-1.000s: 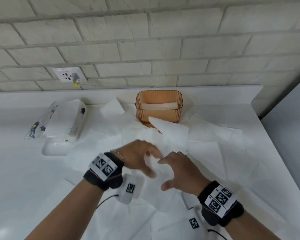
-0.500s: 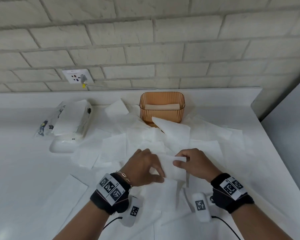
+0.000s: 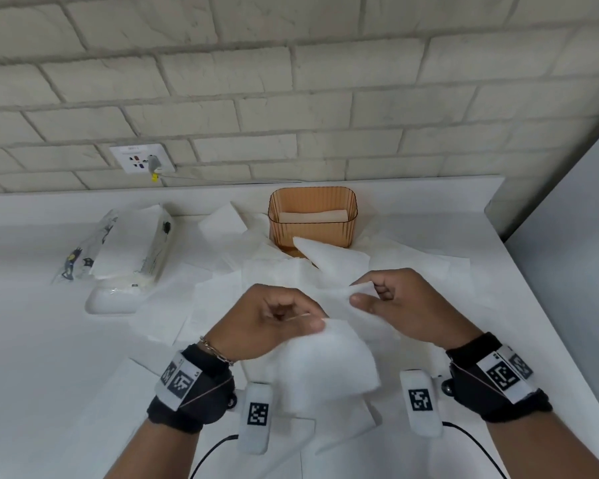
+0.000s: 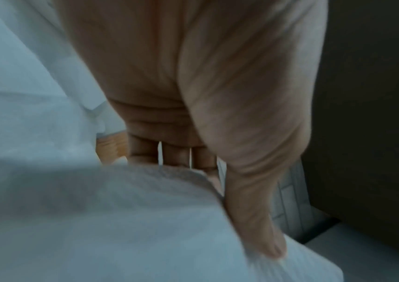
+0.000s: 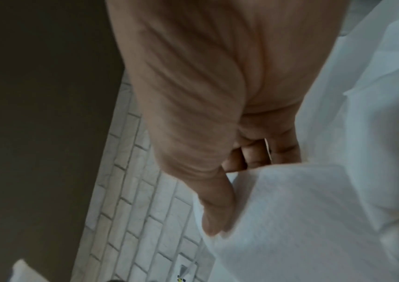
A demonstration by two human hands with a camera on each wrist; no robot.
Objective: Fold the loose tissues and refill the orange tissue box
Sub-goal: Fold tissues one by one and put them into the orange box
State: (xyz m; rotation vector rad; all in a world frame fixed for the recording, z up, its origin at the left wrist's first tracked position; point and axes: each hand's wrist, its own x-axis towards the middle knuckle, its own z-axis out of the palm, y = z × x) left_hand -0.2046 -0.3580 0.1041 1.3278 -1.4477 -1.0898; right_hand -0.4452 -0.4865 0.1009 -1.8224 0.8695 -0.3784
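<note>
Thumb and fingers of left hand (image 3: 270, 321) pinch near edge of a white tissue (image 3: 329, 361); right hand (image 3: 400, 305) pinches its far corner between thumb and curled fingers, both clamped on same sheet, which hangs blurred above the counter (image 3: 32, 357). Loose tissues (image 3: 412, 267) spread underneath and around. Orange tissue box (image 3: 312, 219) stands upright behind them by the brick wall (image 3: 291, 98), folded tissues inside. Opened tissue pack (image 3: 128, 243) lies well left of box
</note>
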